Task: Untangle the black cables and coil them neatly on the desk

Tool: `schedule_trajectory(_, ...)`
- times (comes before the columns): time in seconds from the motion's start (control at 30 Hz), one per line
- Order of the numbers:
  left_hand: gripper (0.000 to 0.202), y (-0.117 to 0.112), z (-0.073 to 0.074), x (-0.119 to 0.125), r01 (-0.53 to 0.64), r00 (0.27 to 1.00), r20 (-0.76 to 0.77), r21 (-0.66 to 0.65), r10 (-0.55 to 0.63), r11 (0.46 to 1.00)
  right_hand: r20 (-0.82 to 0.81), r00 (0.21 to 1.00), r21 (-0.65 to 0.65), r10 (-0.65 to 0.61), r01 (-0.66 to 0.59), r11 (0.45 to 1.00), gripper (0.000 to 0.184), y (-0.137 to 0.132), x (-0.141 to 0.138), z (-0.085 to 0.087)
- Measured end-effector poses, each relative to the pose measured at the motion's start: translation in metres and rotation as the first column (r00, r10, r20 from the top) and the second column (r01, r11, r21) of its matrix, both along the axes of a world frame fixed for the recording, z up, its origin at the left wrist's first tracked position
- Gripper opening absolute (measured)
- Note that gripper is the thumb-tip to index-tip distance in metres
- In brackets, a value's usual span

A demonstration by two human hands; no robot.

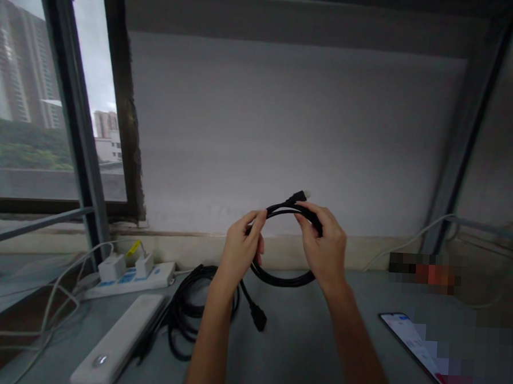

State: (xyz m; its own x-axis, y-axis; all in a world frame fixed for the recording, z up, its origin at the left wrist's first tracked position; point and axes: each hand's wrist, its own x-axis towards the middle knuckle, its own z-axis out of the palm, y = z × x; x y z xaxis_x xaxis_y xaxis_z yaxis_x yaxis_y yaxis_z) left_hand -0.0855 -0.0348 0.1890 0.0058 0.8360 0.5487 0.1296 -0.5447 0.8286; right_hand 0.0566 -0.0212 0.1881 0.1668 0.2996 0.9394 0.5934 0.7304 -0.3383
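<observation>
Nearby, a white bar-shaped device (117, 342) and a phone (422, 352) are lying either side; the left forearm (212, 338) is partly hiding a cord coil (181, 308). Beyond, left hand (242, 241) and right hand (325, 244) are pinching a looped cable (284, 281) above the desk (291, 343).

Two hands: one left hand (244, 237) and one right hand (325, 238). Two coils of black cable: one held coil (284, 281) between the hands, one lying coil (184, 311) on the left half of the desk (291, 343). Two black connectors show clearly, an upper connector (299, 197) and a lower connector (258, 318). Along the desk's far edge, toward its left corner, one power strip (160, 276) carries two white plugs (144, 264). One long white case (122, 337) nearer the left edge. One phone (415, 352) toward the right edge. White cords: too tangled to count.
</observation>
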Motion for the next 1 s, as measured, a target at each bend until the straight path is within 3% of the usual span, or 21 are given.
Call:
schedule_trajectory(0.2,0.044,-0.007,0.006,-0.009,-0.201,0.980,0.008,0.035,0.201,0.979,-0.022,1.000,0.046,-0.005,0.006,0.999,0.034,0.000,-0.006,-0.001)
schedule_trajectory(0.3,0.041,-0.011,0.006,-0.012,-0.224,0.973,-0.040,0.074,0.227,0.972,-0.020,0.999,-0.005,0.026,-0.026,1.000,0.043,0.000,-0.007,-0.001)
schedule_trajectory(0.43,0.040,-0.016,0.007,-0.017,-0.300,0.942,-0.106,0.166,0.319,0.939,-0.031,0.994,-0.060,0.100,-0.102,0.993,0.029,0.000,-0.008,-0.001)
schedule_trajectory(0.57,0.036,-0.018,0.007,-0.024,-0.351,0.907,-0.146,0.257,0.395,0.900,-0.133,0.982,-0.187,0.131,-0.155,0.970,0.029,-0.003,-0.009,-0.001)
schedule_trajectory(0.77,0.033,-0.012,0.006,-0.032,-0.390,0.896,-0.152,0.184,0.418,0.902,-0.202,0.967,-0.339,0.157,-0.220,0.915,0.036,-0.020,-0.013,0.006)
schedule_trajectory(0.83,0.037,-0.010,0.006,-0.031,-0.390,0.896,-0.168,0.145,0.411,0.909,-0.230,0.951,-0.422,0.209,-0.291,0.859,0.037,-0.026,-0.013,0.009)
schedule_trajectory(1.0,0.042,-0.007,0.006,-0.025,-0.220,0.975,-0.023,0.045,0.221,0.974,-0.369,0.839,-0.569,0.401,-0.545,0.616,0.037,-0.030,-0.009,0.014)
